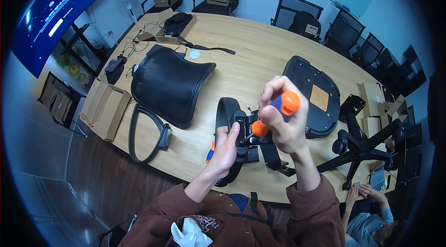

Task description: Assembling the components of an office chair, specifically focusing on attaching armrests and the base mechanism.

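My right hand (289, 121) is wrapped round a screwdriver with an orange and blue handle (290, 102), its shaft slanting down to the left. The shaft meets a black chair armrest (227, 107), a loop with a thick mounting block (240, 128). My left hand (224, 151) grips that block, thumb on top. Behind the left wrist, a second orange and blue handle (210, 153) shows in part. Beside the armrest lies a black bent metal bracket (275, 158). Where exactly the screwdriver tip sits is hard to make out.
A black mesh backrest (169, 84), another armrest loop (132, 128) and an open cardboard box (107, 110) lie to the left. To the right are an upturned seat (304, 77) and a wheeled chair base (357, 148). A co-worker's hands (360, 192) are at the lower right.
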Tool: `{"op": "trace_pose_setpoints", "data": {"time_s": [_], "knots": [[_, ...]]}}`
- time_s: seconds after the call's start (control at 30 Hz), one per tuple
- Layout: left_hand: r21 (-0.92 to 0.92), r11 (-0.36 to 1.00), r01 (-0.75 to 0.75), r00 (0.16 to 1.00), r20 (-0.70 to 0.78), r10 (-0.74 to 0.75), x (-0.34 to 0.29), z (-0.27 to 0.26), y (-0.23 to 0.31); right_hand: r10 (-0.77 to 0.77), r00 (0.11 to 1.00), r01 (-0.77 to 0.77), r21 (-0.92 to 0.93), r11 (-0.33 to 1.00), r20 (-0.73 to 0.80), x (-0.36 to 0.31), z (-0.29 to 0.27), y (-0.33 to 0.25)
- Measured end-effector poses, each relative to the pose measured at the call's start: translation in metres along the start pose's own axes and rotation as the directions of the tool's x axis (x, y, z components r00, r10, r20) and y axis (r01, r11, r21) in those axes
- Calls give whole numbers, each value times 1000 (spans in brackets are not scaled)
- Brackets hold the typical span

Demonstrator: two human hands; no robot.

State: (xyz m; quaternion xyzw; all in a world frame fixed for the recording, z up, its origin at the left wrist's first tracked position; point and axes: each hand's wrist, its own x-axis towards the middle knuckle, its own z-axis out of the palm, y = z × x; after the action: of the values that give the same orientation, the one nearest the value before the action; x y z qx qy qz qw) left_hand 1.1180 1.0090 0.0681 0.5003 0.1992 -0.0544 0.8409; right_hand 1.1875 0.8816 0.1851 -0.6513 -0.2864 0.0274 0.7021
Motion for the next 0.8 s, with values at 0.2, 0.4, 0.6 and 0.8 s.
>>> {"op": "trace_pose_setpoints", "data": {"time_s": [0.2,0.4,0.6,0.8], "knots": [[-48,998,52,999,-1,-52,-7,6,11,-116,989,80,329,941,91,3,8,-1],[-35,998,51,999,-8,-51,-6,-2,8,-25,995,-10,341,940,99,1,1,-16],[-15,1000,-23,999,24,23,-7,3,4,-118,990,108,-117,987,-79,5,-9,-7],[-4,1000,25,1000,8,-25,-6,0,1,-50,996,21,357,934,74,3,3,-1]]}}
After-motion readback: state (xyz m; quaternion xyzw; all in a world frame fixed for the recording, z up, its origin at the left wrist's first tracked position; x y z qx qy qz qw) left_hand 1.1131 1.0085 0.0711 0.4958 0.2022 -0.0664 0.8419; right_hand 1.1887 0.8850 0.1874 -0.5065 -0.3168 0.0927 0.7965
